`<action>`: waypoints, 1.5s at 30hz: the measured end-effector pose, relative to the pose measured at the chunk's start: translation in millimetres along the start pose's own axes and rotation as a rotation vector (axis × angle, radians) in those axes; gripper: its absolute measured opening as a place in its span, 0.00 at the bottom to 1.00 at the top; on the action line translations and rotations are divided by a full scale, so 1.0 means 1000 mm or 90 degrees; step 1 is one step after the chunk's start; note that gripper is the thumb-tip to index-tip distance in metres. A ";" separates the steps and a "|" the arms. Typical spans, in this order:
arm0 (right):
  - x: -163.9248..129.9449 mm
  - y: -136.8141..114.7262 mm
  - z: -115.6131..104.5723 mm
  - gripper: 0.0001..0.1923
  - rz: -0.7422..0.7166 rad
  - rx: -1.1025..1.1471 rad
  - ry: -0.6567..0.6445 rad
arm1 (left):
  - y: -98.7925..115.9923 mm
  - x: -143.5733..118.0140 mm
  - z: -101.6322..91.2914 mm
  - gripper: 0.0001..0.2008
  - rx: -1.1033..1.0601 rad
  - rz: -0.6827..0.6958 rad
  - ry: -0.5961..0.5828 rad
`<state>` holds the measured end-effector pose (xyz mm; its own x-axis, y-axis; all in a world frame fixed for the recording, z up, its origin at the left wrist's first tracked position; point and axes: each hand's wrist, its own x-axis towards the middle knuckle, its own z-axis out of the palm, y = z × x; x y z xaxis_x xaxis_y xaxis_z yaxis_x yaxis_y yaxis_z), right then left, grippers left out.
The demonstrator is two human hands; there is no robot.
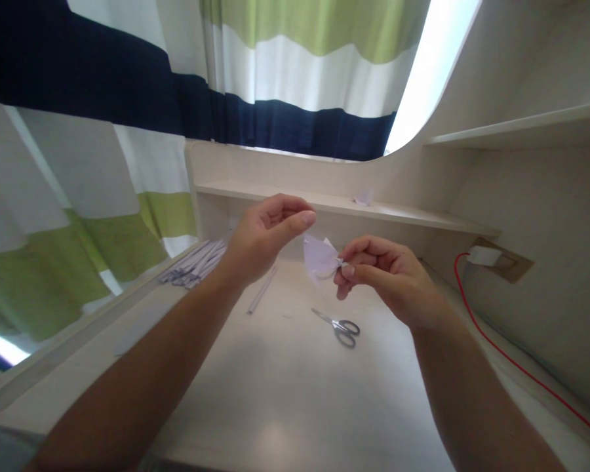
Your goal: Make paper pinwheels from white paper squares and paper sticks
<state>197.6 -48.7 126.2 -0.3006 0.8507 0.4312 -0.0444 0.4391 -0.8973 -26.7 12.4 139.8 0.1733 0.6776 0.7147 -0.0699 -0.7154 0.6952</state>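
Pale lilac piece (318, 255): raised above the worktop (275, 400); thin, sheer, fanned out to the left and drawn together at the right.
Right hand (386, 272): pinched on the bunched end (340, 263) between thumb and fingers, clear of the fan.
Left hand (268, 236): curled just above the fan's upper tip, thumb close to forefinger; impossible to tell whether in contact with it.
Weight: by the look of it, next to nothing; likely to flutter at any quick move.
Feel: probably soft and easily creased, perhaps fragile along the thin edge.
Best hold: at the bunched end, judged firmest for its gathered layers; on the fan, a light fingertip touch only.
Scissors (341, 328): lying below on the worktop, blades pointing left.
Strips (196, 262): piled at far left, with a single strip (262, 290) apart, toward the scissors.
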 end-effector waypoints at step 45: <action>0.000 -0.001 0.008 0.10 -0.054 -0.038 0.142 | -0.011 -0.012 0.013 0.05 0.071 0.162 -0.148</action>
<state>189.5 -51.4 126.3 -0.0802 0.8503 0.5202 -0.0023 0.5217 -0.8531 -15.1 9.7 122.5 0.3832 0.4279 0.8186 -0.0338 -0.8791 0.4754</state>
